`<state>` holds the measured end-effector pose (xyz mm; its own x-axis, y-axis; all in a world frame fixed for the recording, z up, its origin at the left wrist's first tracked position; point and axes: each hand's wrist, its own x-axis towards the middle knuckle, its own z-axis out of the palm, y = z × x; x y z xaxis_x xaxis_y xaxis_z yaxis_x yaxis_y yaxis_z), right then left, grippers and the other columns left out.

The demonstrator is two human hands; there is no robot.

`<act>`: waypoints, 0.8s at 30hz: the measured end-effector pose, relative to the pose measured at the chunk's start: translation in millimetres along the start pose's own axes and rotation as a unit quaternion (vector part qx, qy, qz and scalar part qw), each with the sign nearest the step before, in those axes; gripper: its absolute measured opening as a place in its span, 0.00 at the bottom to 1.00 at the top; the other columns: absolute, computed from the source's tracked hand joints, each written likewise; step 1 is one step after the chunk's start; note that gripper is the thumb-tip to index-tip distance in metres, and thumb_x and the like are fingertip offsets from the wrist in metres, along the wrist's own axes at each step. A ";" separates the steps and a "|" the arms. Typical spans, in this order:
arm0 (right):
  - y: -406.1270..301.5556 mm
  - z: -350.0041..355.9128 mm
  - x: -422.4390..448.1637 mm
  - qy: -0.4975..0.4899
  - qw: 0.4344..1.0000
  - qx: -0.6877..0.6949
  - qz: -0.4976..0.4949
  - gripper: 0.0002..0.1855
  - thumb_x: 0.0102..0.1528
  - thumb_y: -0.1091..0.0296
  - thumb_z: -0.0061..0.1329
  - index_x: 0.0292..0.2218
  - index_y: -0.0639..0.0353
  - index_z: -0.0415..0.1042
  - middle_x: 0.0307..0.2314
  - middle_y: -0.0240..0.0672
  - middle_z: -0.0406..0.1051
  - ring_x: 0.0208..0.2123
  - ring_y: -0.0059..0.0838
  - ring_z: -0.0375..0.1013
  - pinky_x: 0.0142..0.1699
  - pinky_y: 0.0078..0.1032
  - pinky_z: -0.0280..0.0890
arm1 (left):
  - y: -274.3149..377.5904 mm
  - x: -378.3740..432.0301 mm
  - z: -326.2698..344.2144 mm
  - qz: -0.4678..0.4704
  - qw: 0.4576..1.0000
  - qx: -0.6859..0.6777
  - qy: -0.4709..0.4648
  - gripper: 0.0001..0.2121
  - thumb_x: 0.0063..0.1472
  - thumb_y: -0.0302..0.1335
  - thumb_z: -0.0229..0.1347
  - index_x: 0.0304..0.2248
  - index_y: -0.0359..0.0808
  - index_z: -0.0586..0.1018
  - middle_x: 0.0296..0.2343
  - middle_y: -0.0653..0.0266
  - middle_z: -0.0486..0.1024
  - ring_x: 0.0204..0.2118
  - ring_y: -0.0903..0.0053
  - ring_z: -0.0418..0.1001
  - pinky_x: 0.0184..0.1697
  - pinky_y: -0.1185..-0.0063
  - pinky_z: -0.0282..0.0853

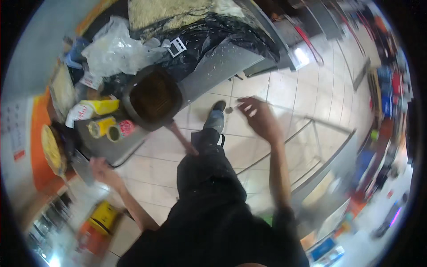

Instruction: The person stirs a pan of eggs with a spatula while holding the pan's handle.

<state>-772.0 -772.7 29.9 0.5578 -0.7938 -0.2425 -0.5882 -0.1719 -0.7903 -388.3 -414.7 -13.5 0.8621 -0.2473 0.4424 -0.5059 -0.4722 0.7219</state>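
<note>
My right hand (262,120) hangs in the air above the tiled floor, its fingers bent and apart, with nothing visible in its grasp. A small brownish thing (229,110) shows near its fingertips; whether it lies on the floor is unclear. My left hand (104,173) is blurred beside the near-left corner of the grey counter (133,137), and its grip cannot be made out. A dark, square frying pan (155,96) with a brown inside rests at the counter's edge. Its reddish-brown handle (182,138) sticks out towards my leg.
On the counter are a yellow can (101,126), an open tin (115,132), a yellow-and-white packet (91,110), clear plastic bags (113,50) and a white device with buttons (176,47). A metal frame (312,120) stands on the right. Bottom left is a yellow case (104,217).
</note>
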 end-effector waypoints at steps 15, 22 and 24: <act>301.5 -357.6 252.5 -0.073 0.956 -0.210 0.193 0.23 0.57 0.60 0.54 0.51 0.58 0.65 0.35 0.37 0.71 0.35 0.23 0.71 0.38 0.23 0.67 | 316.9 -266.0 317.5 -0.485 0.784 -0.189 -0.338 0.16 0.68 0.34 0.47 0.24 0.32 0.70 0.20 0.62 0.69 0.22 0.78 0.65 0.25 0.78 0.61; 250.0 -316.8 293.4 -0.092 0.959 -0.106 0.247 0.10 0.59 0.64 0.51 0.38 0.58 0.67 0.17 0.26 0.64 0.17 0.17 0.63 0.23 0.21 0.62 | 330.0 -380.6 349.4 -0.582 0.737 -0.088 -0.332 0.11 0.65 0.28 0.48 0.27 0.29 0.71 0.24 0.51 0.72 0.29 0.56 0.72 0.33 0.69 0.67; 252.1 -306.9 302.2 -0.062 0.959 -0.055 0.271 0.09 0.59 0.62 0.52 0.36 0.54 0.66 0.15 0.24 0.61 0.14 0.16 0.60 0.17 0.20 0.58 | 337.3 -392.7 354.5 -0.626 0.714 -0.096 -0.299 0.11 0.65 0.28 0.48 0.27 0.29 0.72 0.24 0.50 0.72 0.29 0.56 0.72 0.33 0.68 0.68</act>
<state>-931.4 -1234.9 -69.9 0.2146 -0.7098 -0.6710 -0.8659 0.1795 -0.4669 -886.6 -776.8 -132.4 0.4722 -0.0769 -0.8781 0.7266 -0.5300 0.4372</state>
